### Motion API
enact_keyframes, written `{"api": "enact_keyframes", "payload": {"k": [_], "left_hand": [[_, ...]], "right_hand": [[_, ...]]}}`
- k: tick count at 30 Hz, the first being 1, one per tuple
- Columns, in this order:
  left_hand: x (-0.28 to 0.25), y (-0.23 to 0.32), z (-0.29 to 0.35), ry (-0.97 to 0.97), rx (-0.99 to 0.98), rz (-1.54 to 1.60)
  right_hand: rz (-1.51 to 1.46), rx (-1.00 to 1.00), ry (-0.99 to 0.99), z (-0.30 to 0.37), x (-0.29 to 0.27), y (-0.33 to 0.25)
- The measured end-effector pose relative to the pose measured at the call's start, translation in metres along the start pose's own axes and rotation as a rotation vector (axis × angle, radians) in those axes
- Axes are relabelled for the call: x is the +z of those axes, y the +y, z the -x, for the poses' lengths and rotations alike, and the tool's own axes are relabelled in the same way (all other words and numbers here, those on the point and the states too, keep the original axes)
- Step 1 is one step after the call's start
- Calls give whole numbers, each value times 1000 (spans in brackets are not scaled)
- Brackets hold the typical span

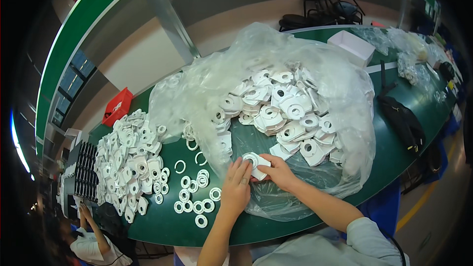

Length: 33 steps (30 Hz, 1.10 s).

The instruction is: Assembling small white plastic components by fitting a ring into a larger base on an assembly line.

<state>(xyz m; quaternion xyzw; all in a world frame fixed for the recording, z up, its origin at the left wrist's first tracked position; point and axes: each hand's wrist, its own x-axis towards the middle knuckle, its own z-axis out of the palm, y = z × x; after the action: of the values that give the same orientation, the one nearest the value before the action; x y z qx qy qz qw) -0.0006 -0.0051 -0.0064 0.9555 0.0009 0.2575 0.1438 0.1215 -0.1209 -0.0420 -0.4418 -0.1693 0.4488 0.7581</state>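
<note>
In the head view, with clock directions from its centre, dark fisheye corners cut the scene short. The undersides of the fingers are hidden, and cloudy folds of the plastic bag veil some of the white plates heaped inside it. At 8 o'clock a co-worker is partly cut off by shadow; the clutter at the far 2 o'clock end is hard to make out.

The table is green and glossy. A loose pile of white plates spreads between 8 and 9 o'clock, with black trays beyond and a red bin at 9. White rings lie scattered at 7. A white box sits at 2 o'clock, a black bag at 3; stools stand off the table between 1 and 2.

Both forearms rise from the lower edge. Just below centre, toward 5 o'clock, the left hand and right hand grip one white plate between them: left fingers together along its left edge, right thumb over its right side.
</note>
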Motion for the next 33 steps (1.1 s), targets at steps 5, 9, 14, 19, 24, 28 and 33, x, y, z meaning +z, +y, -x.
{"api": "enact_keyframes", "payload": {"k": [5, 9, 14, 19, 24, 28, 33], "left_hand": [[-3, 1, 7, -17, -7, -88], [-15, -10, -1, 72, 34, -7], [-45, -93, 8, 382, -543, -157], [-31, -125, 11, 94, -691, -209], [-41, -126, 17, 252, -779, 187], [-66, -62, 3, 206, -603, 447], [-56, -17, -27, -186, -235, 430]], "right_hand": [[154, 29, 6, 3, 7, -7], [199, -1, 37, 1, 4, -3], [-27, 91, -41, -1, 1, -3], [-20, 101, -62, -1, 2, -3], [-6, 116, -85, -1, 1, -3], [7, 138, -106, -2, -1, -6], [12, 183, -177, 0, -5, -8]]}}
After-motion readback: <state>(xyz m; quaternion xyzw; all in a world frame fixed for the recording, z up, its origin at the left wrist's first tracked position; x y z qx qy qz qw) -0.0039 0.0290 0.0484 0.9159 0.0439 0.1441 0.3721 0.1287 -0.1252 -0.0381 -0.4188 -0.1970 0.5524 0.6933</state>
